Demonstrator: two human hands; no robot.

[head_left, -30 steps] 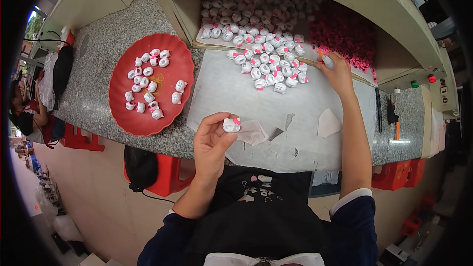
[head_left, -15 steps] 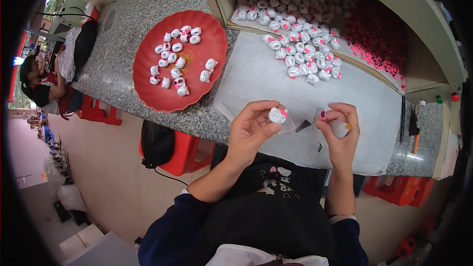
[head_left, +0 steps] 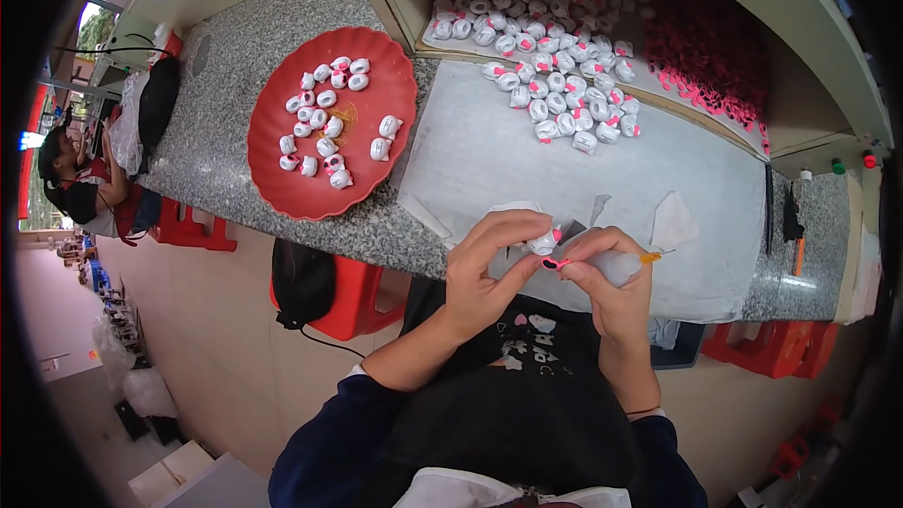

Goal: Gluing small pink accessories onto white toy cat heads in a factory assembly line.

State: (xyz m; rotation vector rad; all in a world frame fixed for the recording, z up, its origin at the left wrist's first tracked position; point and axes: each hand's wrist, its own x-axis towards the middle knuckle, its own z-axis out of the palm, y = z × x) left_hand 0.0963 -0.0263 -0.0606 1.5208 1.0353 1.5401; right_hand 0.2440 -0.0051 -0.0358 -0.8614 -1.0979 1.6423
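Note:
My left hand (head_left: 482, 275) is closed round a small white toy head (head_left: 543, 244) with a pink bow, pinched between thumb and fingertips. Just right of it, my right hand (head_left: 623, 306) pinches a small pink piece with a dark middle (head_left: 554, 264), very close to the toy head; I cannot tell if they touch. Tucked in that same hand lies a translucent squeeze bottle (head_left: 617, 268) with a yellow needle tip pointing right. Beyond the hands, many similar white toy heads (head_left: 583, 142) cover the back of a white paper sheet (head_left: 451, 146).
A red scalloped tray (head_left: 273, 169) with several toy heads stands on the speckled counter (head_left: 221, 141) at left. Pink pieces (head_left: 701, 56) are heaped on the shelf at back right. White scraps (head_left: 673, 220) lie on the sheet. Another person (head_left: 89, 179) sits far left.
My right hand has moved left and slightly down with the pink piece and the bottle, meeting the toy head. My left hand has turned the toy head and lowered it a little.

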